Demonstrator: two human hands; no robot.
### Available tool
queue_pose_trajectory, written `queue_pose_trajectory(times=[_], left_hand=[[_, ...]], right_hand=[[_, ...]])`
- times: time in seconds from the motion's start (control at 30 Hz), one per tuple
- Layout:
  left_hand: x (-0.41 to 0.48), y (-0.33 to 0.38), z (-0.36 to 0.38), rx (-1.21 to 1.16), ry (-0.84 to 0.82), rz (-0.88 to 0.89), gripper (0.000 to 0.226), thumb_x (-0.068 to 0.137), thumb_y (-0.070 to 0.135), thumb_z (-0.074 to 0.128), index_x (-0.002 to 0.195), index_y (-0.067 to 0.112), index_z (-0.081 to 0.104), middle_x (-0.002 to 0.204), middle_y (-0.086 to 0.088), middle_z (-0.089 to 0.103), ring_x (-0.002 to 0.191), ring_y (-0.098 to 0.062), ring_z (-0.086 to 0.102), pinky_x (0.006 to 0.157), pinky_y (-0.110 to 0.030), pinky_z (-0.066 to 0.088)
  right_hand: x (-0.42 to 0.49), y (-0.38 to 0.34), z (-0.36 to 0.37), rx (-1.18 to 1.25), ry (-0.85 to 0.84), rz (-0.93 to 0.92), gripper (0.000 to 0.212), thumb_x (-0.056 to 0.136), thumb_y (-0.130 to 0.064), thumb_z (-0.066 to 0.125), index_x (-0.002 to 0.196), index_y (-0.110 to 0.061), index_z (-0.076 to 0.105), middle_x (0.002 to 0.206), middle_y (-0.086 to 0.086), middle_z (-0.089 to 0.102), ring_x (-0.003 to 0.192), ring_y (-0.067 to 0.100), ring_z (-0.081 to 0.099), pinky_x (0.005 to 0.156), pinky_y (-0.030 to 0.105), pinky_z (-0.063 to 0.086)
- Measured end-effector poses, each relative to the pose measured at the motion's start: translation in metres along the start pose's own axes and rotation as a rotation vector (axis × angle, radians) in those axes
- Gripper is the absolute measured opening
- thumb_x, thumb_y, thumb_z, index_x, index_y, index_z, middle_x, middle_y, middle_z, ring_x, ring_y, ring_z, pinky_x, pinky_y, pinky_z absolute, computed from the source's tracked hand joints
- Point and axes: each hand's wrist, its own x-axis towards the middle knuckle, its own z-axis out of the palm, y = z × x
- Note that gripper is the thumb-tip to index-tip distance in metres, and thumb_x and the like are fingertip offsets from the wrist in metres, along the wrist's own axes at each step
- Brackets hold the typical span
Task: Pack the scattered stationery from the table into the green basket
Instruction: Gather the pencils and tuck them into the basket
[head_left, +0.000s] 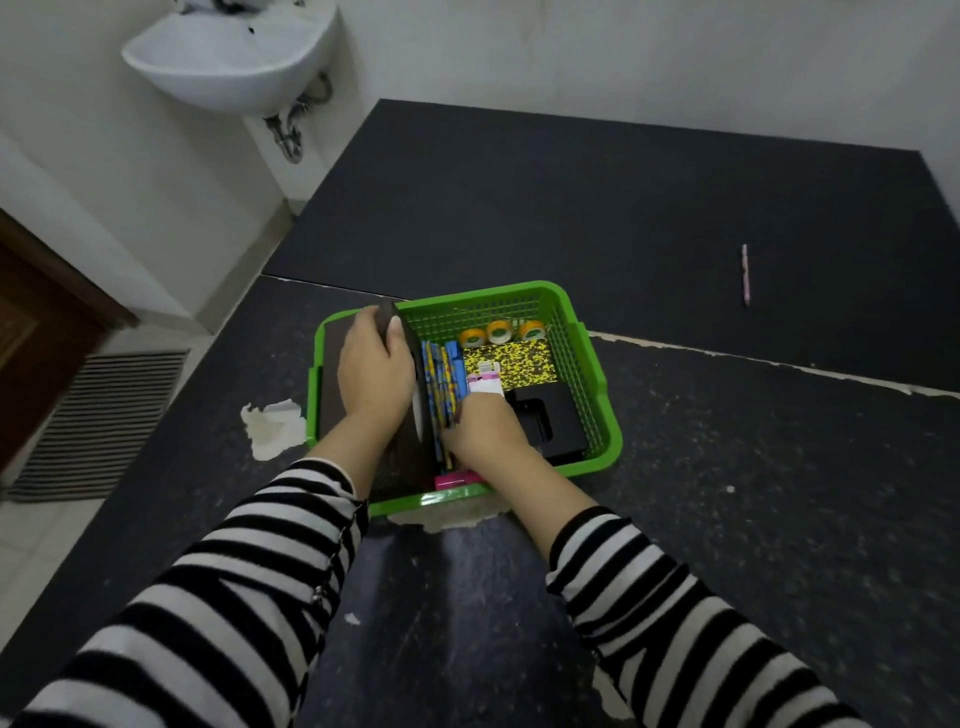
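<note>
One wide-angle camera sits on the person's head, facing forward and steeply down, close above the dark speckled tabletop (753, 493); the green plastic basket (569, 343) lies near frame centre, the white wall (623, 52) at top.

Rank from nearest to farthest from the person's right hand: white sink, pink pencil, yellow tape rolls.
From the right hand:
1. Yellow tape rolls, at the far end of the green basket.
2. Pink pencil, lying far right.
3. White sink, far upper left.

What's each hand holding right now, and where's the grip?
Left hand grips the dark notebook by its upper edge. Right hand is down in the green basket; its grip cannot be told.
</note>
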Motion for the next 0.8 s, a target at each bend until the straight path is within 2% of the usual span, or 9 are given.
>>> queue_pose_trajectory(times=[0.03,0.1,0.17,0.27,0.4,0.5,0.6,0.73,0.8], left_hand=[[0.000,0.006,0.003,-0.004,0.005,0.021,0.039,0.099,0.031,0.040,0.131,0.010,0.047,0.131,-0.011,0.055,0.121,-0.029,0.051,0.098,-0.039,0.040],[0.003,0.019,0.012,-0.010,0.005,0.067,0.039,0.098,0.031,0.040,0.130,0.010,0.047,0.129,-0.011,0.056,0.120,-0.029,0.051,0.099,-0.041,0.042],[0.004,0.038,0.027,-0.010,-0.013,0.109,0.040,0.099,0.032,0.039,0.131,0.010,0.047,0.130,-0.011,0.056,0.121,-0.028,0.051,0.100,-0.042,0.041],[0.004,0.072,0.054,-0.020,-0.050,0.176,0.040,0.099,0.031,0.039,0.132,0.010,0.046,0.132,-0.010,0.054,0.123,-0.027,0.049,0.101,-0.040,0.040],[0.005,0.122,0.098,-0.039,-0.125,0.257,0.041,0.099,0.030,0.040,0.134,0.009,0.046,0.135,-0.010,0.053,0.126,-0.027,0.046,0.102,-0.037,0.036],[0.005,0.157,0.133,-0.050,-0.167,0.330,0.041,0.099,0.028,0.041,0.134,0.007,0.046,0.133,-0.012,0.054,0.126,-0.029,0.047,0.103,-0.037,0.034],[0.004,0.187,0.169,-0.055,-0.225,0.370,0.041,0.099,0.029,0.040,0.134,0.009,0.045,0.134,-0.010,0.053,0.126,-0.028,0.046,0.103,-0.037,0.035],[0.008,0.203,0.202,-0.038,-0.284,0.393,0.042,0.099,0.031,0.040,0.136,0.011,0.044,0.134,-0.009,0.052,0.126,-0.027,0.046,0.104,-0.040,0.036],[0.011,0.202,0.213,-0.021,-0.293,0.390,0.042,0.099,0.030,0.040,0.136,0.011,0.043,0.135,-0.009,0.052,0.126,-0.026,0.046,0.104,-0.040,0.036]], right_hand=[[0.000,0.002,-0.007,0.048,0.023,-0.006,0.022,0.087,-0.025,0.065,0.084,-0.003,0.064,0.079,0.012,0.061,0.075,0.029,0.063,0.061,0.027,0.049],[0.000,0.007,-0.027,0.172,0.102,-0.015,0.024,0.087,-0.026,0.064,0.090,-0.003,0.069,0.082,0.012,0.068,0.074,0.028,0.067,0.067,0.031,0.056],[0.002,0.018,-0.050,0.254,0.233,-0.011,0.019,0.087,-0.025,0.062,0.095,-0.011,0.072,0.086,0.009,0.072,0.078,0.026,0.068,0.070,0.028,0.054],[0.011,0.047,-0.089,0.309,0.420,0.012,0.017,0.086,-0.025,0.061,0.093,-0.015,0.072,0.083,0.006,0.072,0.080,0.022,0.067,0.065,0.023,0.043],[0.040,0.112,-0.134,0.341,0.591,0.107,0.018,0.084,-0.024,0.060,0.097,-0.015,0.070,0.088,0.006,0.073,0.088,0.024,0.067,0.077,0.028,0.051],[0.066,0.162,-0.163,0.293,0.619,0.211,0.025,0.085,-0.024,0.056,0.107,-0.017,0.066,0.100,0.007,0.071,0.098,0.025,0.065,0.084,0.032,0.052],[0.092,0.213,-0.185,0.186,0.601,0.329,0.035,0.088,-0.021,0.054,0.122,-0.014,0.061,0.121,0.012,0.060,0.112,0.030,0.057,0.091,0.034,0.047],[0.122,0.267,-0.197,0.042,0.535,0.475,0.046,0.092,-0.020,0.053,0.137,-0.012,0.048,0.141,0.014,0.042,0.129,0.034,0.040,0.103,0.043,0.040],[0.134,0.290,-0.200,-0.029,0.449,0.515,0.054,0.093,-0.025,0.052,0.144,-0.016,0.037,0.153,0.012,0.026,0.138,0.035,0.026,0.110,0.046,0.031]])
